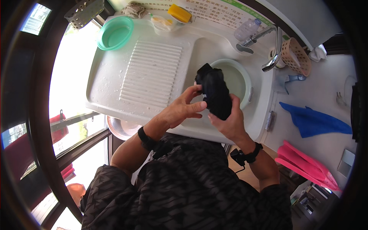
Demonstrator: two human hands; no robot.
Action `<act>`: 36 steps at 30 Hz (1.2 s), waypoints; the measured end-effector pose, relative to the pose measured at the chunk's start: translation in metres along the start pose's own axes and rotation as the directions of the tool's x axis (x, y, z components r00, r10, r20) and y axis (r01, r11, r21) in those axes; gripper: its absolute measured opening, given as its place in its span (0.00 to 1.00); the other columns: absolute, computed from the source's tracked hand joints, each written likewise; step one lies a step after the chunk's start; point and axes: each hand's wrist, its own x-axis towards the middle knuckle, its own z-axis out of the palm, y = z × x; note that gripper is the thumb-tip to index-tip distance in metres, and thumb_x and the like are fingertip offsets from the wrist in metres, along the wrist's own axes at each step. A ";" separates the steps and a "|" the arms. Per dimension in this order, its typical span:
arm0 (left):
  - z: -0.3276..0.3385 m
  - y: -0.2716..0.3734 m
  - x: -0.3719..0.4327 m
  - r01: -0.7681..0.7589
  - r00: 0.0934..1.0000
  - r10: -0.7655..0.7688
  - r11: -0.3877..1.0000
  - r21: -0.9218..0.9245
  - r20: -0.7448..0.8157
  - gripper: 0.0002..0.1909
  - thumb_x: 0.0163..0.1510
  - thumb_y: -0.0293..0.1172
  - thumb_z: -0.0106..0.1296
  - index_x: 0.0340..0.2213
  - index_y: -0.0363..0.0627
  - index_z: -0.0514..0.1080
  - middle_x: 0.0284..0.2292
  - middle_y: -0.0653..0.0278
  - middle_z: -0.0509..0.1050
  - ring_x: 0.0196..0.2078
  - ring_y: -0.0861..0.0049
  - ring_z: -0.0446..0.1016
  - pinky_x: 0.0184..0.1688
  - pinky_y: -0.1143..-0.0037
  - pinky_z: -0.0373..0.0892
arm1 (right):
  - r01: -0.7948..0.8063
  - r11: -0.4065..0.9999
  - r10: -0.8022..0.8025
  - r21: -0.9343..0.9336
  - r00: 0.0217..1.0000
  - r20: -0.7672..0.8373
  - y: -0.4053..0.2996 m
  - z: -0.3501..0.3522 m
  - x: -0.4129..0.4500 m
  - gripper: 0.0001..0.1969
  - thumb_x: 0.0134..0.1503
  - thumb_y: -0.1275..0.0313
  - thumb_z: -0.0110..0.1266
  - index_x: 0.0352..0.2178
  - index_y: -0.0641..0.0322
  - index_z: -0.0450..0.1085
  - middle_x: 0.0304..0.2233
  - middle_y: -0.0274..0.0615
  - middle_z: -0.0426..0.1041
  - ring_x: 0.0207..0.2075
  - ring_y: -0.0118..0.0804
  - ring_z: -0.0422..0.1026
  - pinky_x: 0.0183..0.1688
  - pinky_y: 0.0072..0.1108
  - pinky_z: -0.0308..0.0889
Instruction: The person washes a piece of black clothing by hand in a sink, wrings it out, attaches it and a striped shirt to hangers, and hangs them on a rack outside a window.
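A dark bundle of black cloth point(216, 91) is held up above the sink, in front of a pale plastic basin point(249, 83) with water in it. My right hand point(231, 122) grips the bundle's lower end, thumb and fingers on either side. At its left edge, my left hand point(184, 107) has its thumb and fingertips against the cloth, the fingers somewhat spread. Part of the basin's near rim is hidden behind the bundle and my right hand. Both wrists wear black straps.
Left of the sink basin point(198, 54) is a ribbed drainboard point(152, 73) with a green bowl point(115, 33) at its back corner. A chrome faucet point(277, 54) arches at the right rear. Along the right counter lie a scrub brush point(270, 120), a blue cloth point(316, 119) and a pink cloth point(304, 165).
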 end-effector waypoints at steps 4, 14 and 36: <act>-0.010 -0.033 -0.034 -0.136 0.983 0.075 0.909 -0.394 -0.168 0.34 0.57 0.40 0.61 0.58 0.33 0.61 0.51 0.55 0.71 0.54 0.67 0.71 0.56 0.66 0.69 | 0.377 0.917 -0.363 -0.130 0.924 0.115 -0.030 0.049 -0.028 0.38 0.41 0.69 0.69 0.54 0.61 0.60 0.44 0.53 0.67 0.40 0.53 0.72 0.40 0.35 0.71; -0.050 -0.070 -0.187 -0.393 0.919 0.312 0.781 -0.484 -0.243 0.37 0.63 0.52 0.46 0.63 0.38 0.54 0.58 0.52 0.66 0.59 0.59 0.67 0.63 0.62 0.63 | -0.045 0.885 -0.263 0.463 0.772 0.579 -0.073 0.085 -0.061 0.34 0.52 0.65 0.66 0.56 0.62 0.59 0.44 0.41 0.70 0.38 0.27 0.71 0.37 0.22 0.69; 0.073 -0.259 -0.445 -0.848 0.528 0.537 0.383 -0.367 -0.658 0.31 0.69 0.51 0.34 0.60 0.36 0.60 0.52 0.50 0.72 0.49 0.67 0.77 0.52 0.68 0.75 | 0.649 0.454 -0.750 0.611 -0.092 0.655 -0.165 0.130 -0.264 0.41 0.38 0.68 0.72 0.57 0.57 0.66 0.60 0.50 0.61 0.54 0.45 0.70 0.47 0.32 0.72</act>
